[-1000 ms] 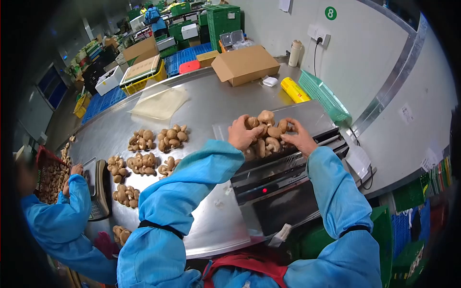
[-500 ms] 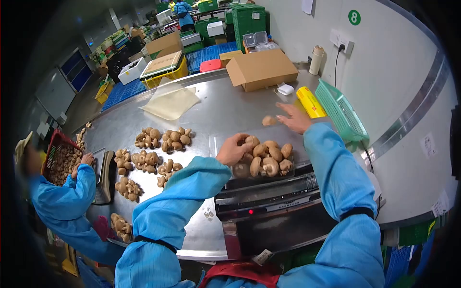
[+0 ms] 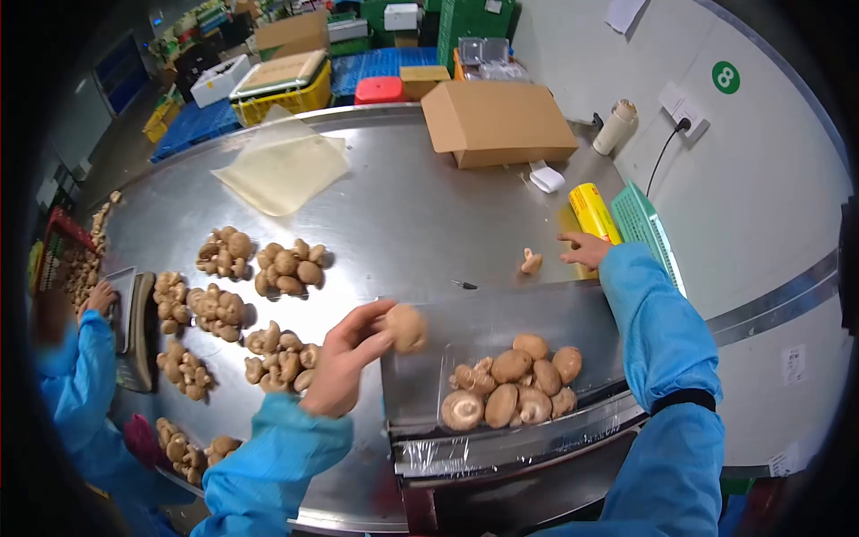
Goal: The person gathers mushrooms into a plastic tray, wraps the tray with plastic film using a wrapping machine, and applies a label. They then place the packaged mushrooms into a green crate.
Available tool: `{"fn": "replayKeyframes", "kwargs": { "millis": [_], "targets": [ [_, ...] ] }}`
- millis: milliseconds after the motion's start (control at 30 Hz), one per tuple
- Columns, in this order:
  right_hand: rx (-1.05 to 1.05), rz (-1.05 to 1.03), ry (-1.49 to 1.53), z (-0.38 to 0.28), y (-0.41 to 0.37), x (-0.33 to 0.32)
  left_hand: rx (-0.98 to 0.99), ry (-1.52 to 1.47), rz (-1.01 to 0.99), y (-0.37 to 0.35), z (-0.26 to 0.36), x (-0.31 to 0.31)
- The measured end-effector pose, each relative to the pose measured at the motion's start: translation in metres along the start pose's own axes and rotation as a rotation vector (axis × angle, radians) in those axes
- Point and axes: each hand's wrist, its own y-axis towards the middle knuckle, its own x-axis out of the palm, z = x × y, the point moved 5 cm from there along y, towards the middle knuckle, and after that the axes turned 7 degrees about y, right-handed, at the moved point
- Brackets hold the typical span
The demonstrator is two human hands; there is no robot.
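Observation:
Pinched between the thumb and fingers of my left hand [image 3: 344,358] is a brown mushroom [image 3: 407,328], held just left of a clear tray [image 3: 446,374]. Several mushrooms [image 3: 512,367] lie heaped in that tray, some caps down with pale gills showing. The tray sits on the dark top of a film-wrapping machine [image 3: 501,452]. My right hand [image 3: 586,250] is empty, its fingers apart, beside a yellow roll [image 3: 592,213]. One loose mushroom [image 3: 531,261] lies on the table just left of those fingers.
Several mushroom piles [image 3: 291,268] stand on the left of the steel table [image 3: 385,206]. A co-worker's hand [image 3: 100,297] is by a scale [image 3: 136,331] at far left. Around the back and right are a cardboard box [image 3: 501,121], flask [image 3: 616,127], green basket [image 3: 646,231] and pen [image 3: 463,285].
My left hand has left the tray's heap and moved left, now with a mushroom in it. My right hand has come nearer the yellow roll. The view has tilted and shifted.

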Motion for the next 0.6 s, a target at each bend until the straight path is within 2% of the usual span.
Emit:
{"fn": "replayKeyframes", "kwargs": {
  "millis": [133, 200, 267, 333, 400, 467, 533, 600],
  "targets": [
    [0.059, -0.107, -0.098, 0.009, 0.028, 0.022, -0.072, -0.027, 0.059, -0.006, -0.014, -0.025],
    [0.106, -0.139, 0.097, -0.003, 0.038, 0.03, -0.087, -0.059, 0.055, -0.002, -0.02, -0.027],
    [-0.108, -0.018, 0.03, -0.011, 0.061, 0.025, -0.109, -0.09, 0.056, 0.003, -0.026, -0.027],
    [-0.337, -0.013, -0.033, -0.008, 0.105, 0.035, -0.091, -0.08, 0.048, 0.01, -0.027, -0.026],
    [-0.308, -0.058, -0.105, -0.012, 0.126, 0.058, -0.099, -0.06, 0.04, 0.017, -0.029, -0.023],
    [-0.369, -0.04, -0.154, -0.018, 0.126, 0.057, -0.048, -0.035, 0.054, 0.02, -0.028, -0.023],
    [-0.315, -0.064, -0.073, -0.046, 0.097, 0.03, -0.055, -0.035, 0.034, 0.019, -0.02, -0.02],
    [-0.29, -0.036, 0.163, -0.069, 0.057, -0.006, 0.006, 0.033, -0.044, 0.013, -0.011, -0.014]
  ]
}}
